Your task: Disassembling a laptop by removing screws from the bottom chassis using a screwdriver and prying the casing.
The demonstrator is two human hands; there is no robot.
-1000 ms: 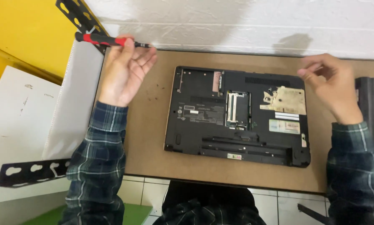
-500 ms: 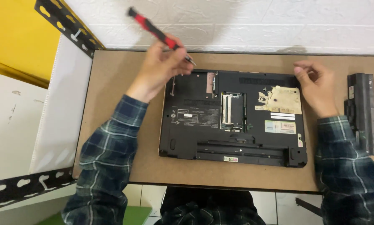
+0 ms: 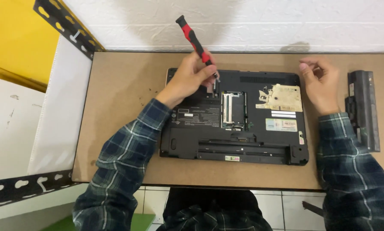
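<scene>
Your left hand (image 3: 187,81) grips a red-and-black screwdriver (image 3: 196,40), fingers wrapped round the lower part of its handle; the handle leans up and away towards the white wall (image 3: 243,21), and the tip comes down on the upturned black laptop (image 3: 235,124), near its far left corner, just beside the open memory bay (image 3: 233,110). The laptop lies bottom up in the middle of the bench (image 3: 119,94), its long side parallel to the near edge; a torn pale label (image 3: 282,97) sits on its right half. Your right hand (image 3: 320,83) rests on the bench just beside the laptop's far right corner, fingers curled loosely inward; whether they pinch anything small you cannot tell. The long black battery pack (image 3: 363,109) lies well apart from the laptop, along the right edge of the bench; both your sleeves are dark plaid.
</scene>
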